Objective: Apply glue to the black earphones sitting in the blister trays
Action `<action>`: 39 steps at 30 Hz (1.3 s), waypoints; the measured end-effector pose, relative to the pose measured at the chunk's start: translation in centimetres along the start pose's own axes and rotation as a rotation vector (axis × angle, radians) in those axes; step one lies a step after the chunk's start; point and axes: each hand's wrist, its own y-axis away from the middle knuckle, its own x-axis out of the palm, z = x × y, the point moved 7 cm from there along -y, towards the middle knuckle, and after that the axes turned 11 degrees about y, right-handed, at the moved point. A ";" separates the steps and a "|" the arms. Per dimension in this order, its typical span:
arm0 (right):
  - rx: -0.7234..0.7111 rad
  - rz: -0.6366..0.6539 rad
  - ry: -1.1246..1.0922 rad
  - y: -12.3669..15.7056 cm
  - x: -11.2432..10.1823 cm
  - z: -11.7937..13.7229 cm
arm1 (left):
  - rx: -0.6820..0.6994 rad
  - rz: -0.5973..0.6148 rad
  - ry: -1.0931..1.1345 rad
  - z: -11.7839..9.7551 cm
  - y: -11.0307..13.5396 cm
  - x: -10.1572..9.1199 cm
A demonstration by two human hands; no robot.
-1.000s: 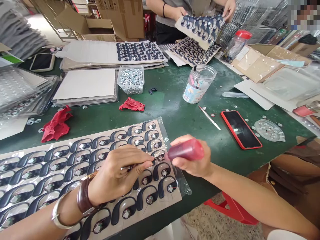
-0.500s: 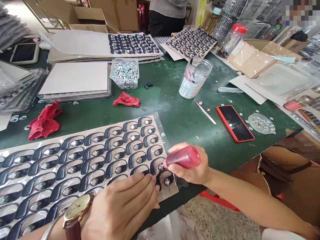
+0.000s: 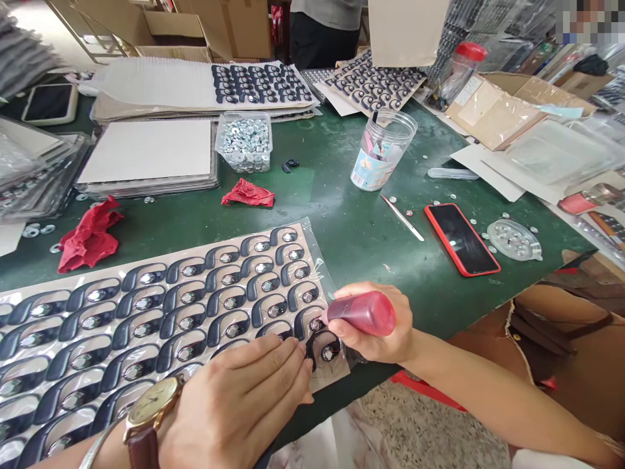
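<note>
Red bottle (image 3: 364, 312), near centre of the scene and tilted, in the closed grasp of the right hand (image 3: 393, 344); its narrow tip meets, or nearly meets, one black hook (image 3: 300, 326) in the right-hand column of the sheet (image 3: 336, 374). Over the last second the tip has shifted one hook nearer along this column; in the last half second it has stayed at the same hook, which suggests the work there is unfinished. The left hand (image 3: 254, 391), pinched a second ago, now lies flat across the near right part of the sheet, fingers straight and together; whether it holds anything beneath cannot be told. Right of the sheet, on the green table (image 3: 351, 241): a thin white stick (image 3: 403, 219), a red-cased phone (image 3: 461, 240) and, farther right, a small dish (image 3: 532, 254). Beyond the sheet: crumpled red scraps (image 3: 249, 193), a box of metal discs (image 3: 244, 167) and, to its right, a clear jar (image 3: 371, 170). Far side: a pale board (image 3: 410, 32), newly in view, above a stack of hook sheets (image 3: 366, 91)
</note>
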 end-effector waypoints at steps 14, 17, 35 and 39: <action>-0.012 -0.012 0.013 0.1 -0.2 -0.1 | -0.012 0.019 -0.003 0.3 -0.1 -0.1; -0.004 -0.012 0.011 0.2 -0.4 -0.1 | -0.011 0.025 0.023 0.5 -0.6 -0.5; 0.026 0.067 -0.071 0.3 0.2 -0.2 | -0.247 -0.102 0.399 3.8 -2.9 -2.3; -0.017 0.081 -0.074 0.3 0.4 0.0 | -0.332 -0.137 0.466 4.8 -2.5 -2.1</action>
